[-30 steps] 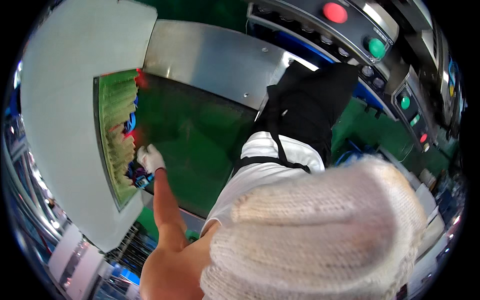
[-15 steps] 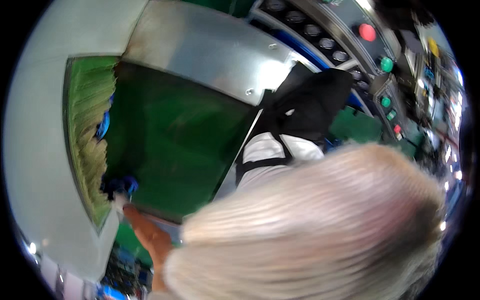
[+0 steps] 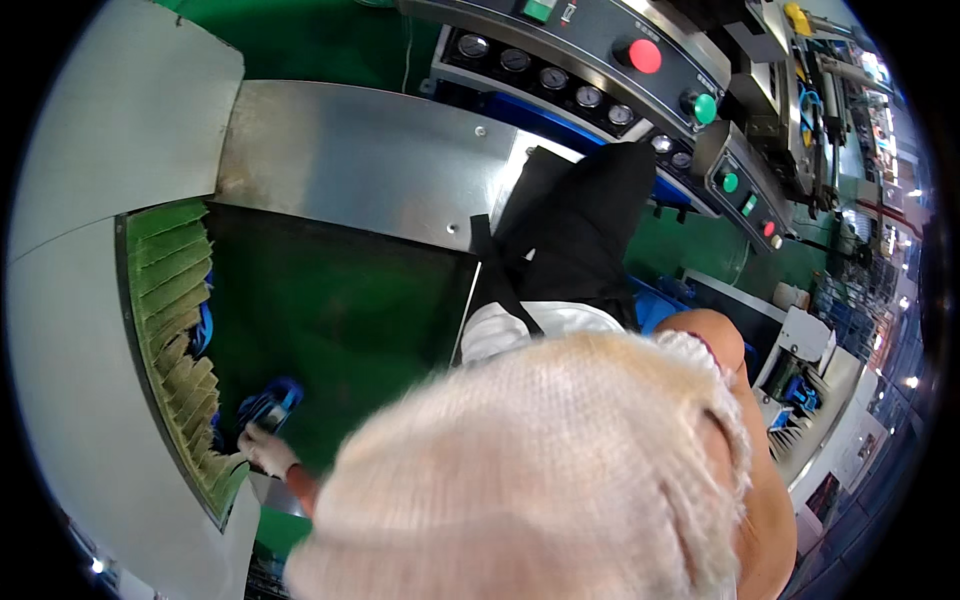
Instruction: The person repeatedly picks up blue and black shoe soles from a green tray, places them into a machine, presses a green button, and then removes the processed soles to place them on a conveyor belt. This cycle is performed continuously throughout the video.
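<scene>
A blue shoe-like piece (image 3: 272,403) is met by the left hand (image 3: 268,450), secure grip seemingly called for; its finger closure, like the right hand's (image 3: 540,470), cannot be told.

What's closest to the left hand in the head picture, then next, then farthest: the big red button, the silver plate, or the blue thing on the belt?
From the left hand:
1. Blue thing: right at the fingers, on the dark belt.
2. Silver plate: past the belt's far edge.
3. Big red button: upper right, on the control panel.
</scene>
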The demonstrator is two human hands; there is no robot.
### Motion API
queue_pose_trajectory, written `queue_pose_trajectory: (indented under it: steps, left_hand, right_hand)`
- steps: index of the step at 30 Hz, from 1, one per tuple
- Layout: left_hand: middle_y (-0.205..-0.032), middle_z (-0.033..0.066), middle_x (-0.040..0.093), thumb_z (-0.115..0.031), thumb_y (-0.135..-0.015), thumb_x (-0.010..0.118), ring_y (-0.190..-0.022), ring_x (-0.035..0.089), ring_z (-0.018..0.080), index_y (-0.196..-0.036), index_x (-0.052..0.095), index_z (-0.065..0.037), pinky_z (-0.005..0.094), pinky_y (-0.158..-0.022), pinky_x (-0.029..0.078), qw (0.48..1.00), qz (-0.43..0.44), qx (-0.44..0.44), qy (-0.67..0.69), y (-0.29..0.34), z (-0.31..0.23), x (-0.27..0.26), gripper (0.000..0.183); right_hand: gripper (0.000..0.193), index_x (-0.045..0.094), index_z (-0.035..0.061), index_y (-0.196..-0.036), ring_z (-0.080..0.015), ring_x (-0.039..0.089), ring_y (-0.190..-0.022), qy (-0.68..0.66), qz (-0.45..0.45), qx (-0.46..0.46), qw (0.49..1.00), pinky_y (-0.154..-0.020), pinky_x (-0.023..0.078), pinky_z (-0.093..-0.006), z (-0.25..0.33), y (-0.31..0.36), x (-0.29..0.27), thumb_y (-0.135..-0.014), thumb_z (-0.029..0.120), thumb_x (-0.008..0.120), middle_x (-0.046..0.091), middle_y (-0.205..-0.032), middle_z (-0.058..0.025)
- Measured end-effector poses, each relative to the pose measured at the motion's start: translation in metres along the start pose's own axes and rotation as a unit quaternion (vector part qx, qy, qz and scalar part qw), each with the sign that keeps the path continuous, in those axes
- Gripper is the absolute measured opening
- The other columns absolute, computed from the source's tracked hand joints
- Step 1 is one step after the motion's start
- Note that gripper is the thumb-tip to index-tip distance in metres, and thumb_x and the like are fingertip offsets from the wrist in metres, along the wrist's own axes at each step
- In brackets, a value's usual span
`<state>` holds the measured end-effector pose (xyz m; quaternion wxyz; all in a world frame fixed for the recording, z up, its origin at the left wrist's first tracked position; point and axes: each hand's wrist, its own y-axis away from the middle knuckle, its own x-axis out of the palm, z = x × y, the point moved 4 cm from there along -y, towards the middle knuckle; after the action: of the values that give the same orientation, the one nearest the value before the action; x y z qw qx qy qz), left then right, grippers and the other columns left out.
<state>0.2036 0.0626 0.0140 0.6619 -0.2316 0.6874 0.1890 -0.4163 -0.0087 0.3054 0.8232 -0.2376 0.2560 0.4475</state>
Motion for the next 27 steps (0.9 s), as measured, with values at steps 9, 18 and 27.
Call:
queue_pose_trajectory:
  steps: [9,18,27]
  left_hand:
    - [-0.143,0.0220,0.057,-0.034,-0.100,0.067,-0.127,0.060,0.0425,-0.139,0.063,-0.007,0.0505,-0.105,0.050,0.949,0.090,0.279,0.116,0.121,-0.315,-0.040,0.048]
    - [-0.104,0.0174,0.066,-0.017,-0.099,0.066,-0.097,0.068,0.0379,-0.105,0.072,-0.003,0.0473,-0.085,0.053,0.853,0.149,0.476,0.154,0.108,-0.424,-0.093,0.017]
    - [-0.100,0.0176,0.070,-0.007,-0.089,0.074,-0.093,0.069,0.0374,-0.105,0.072,-0.002,0.0455,-0.083,0.056,0.433,0.303,0.798,0.288,0.376,-0.654,-0.230,0.017]
  right_hand:
    - [0.032,0.076,0.0045,-0.115,-0.0358,0.073,-0.109,-0.020,-0.341,0.386,0.857,-0.088,0.062,-0.0408,-0.040,0.154,0.009,-0.085,-0.001,0.064,0.074,-0.129,-0.0150]
    - [0.056,0.058,-0.0037,-0.136,-0.0423,0.066,-0.118,-0.046,-0.348,0.388,0.852,-0.104,0.053,-0.0467,-0.058,0.153,0.049,-0.091,0.027,0.069,0.066,-0.129,-0.0245]
    - [0.040,0.066,0.0037,-0.115,-0.0405,0.072,-0.097,0.098,-0.527,0.475,0.698,-0.085,0.059,-0.0461,-0.007,0.267,0.059,-0.088,0.032,0.074,0.072,-0.106,-0.0201]
